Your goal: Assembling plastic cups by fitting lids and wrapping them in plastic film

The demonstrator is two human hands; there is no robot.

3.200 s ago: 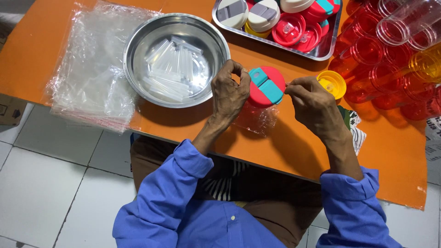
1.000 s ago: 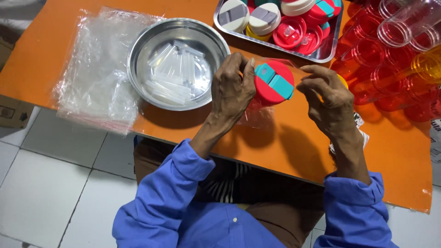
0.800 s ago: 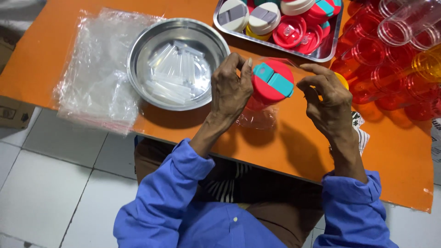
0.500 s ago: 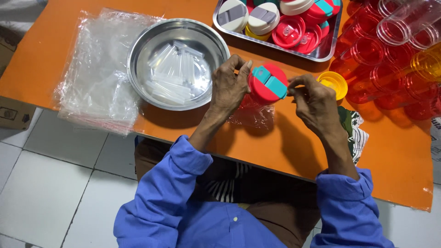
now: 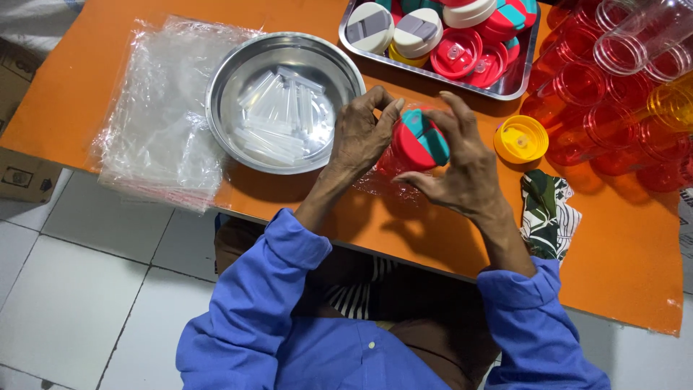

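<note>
left hand (image 5: 363, 137) and right hand (image 5: 462, 170) are both closed around one clear tumbler (image 5: 393, 177) with a red and teal lid (image 5: 420, 139), held just above the orange table (image 5: 303, 195) near its front edge. in the head view, the only view, the left fingers curl on the lid from about 9 o'clock, and the right fingers bend over it from about 3 o'clock, thumb below. the tumbler looks tilted, its lid facing up toward the camera, and i cannot tell if its base touches the table

at about 9 o'clock from the hands sits a steel bowl (image 5: 238, 79) with clear straws (image 5: 278, 119), and further the same way a pile of clear plastic bags (image 5: 162, 115). at 12 o'clock is a steel tray (image 5: 521, 79) full of lids. at 3 o'clock a yellow lid (image 5: 521, 139) lies alone, red tumblers (image 5: 599, 119) stand behind it, and a patterned cloth (image 5: 545, 213) lies at 4 o'clock

i think the lid may sit crooked if the two hands press unevenly, and then it could pop off. smooth plastic can also slip in the fingers, and the tumbler is close to the table edge, so it may fall to the floor. a wide right elbow could knock the red tumblers
</note>
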